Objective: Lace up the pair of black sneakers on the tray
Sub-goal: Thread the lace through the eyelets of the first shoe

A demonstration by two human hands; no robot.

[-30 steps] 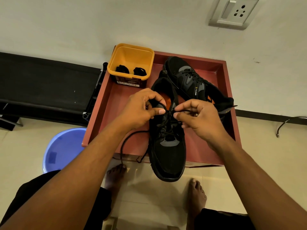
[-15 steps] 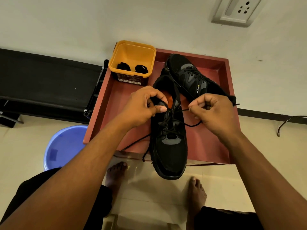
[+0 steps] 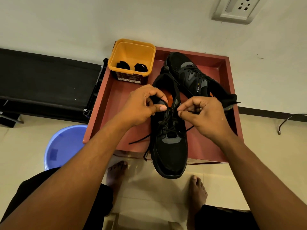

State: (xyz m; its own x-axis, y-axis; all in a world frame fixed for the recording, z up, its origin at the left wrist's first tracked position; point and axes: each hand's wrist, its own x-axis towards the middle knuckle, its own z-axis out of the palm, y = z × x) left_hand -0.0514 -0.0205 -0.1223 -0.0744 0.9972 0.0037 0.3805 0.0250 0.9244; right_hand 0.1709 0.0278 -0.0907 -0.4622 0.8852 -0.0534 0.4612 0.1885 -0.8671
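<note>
Working on the near sneaker [image 3: 169, 153], lying on the red tray [image 3: 106, 103] with its toe overhanging the front edge and the laced far sneaker [image 3: 187, 72] just behind: gripping its collar beside the top eyelets with the curled left hand [image 3: 142, 105] and pinching the black lace [image 3: 139, 139] between thumb and fingertip of the right hand [image 3: 201, 117]. Judging the lace limp, light and slippery, so taking it close to its tip for threading, and judging the shoe soft-sided and light enough to slide, so bracing it at the firmer collar while drawing slack through 1 eyelet at a time.
</note>
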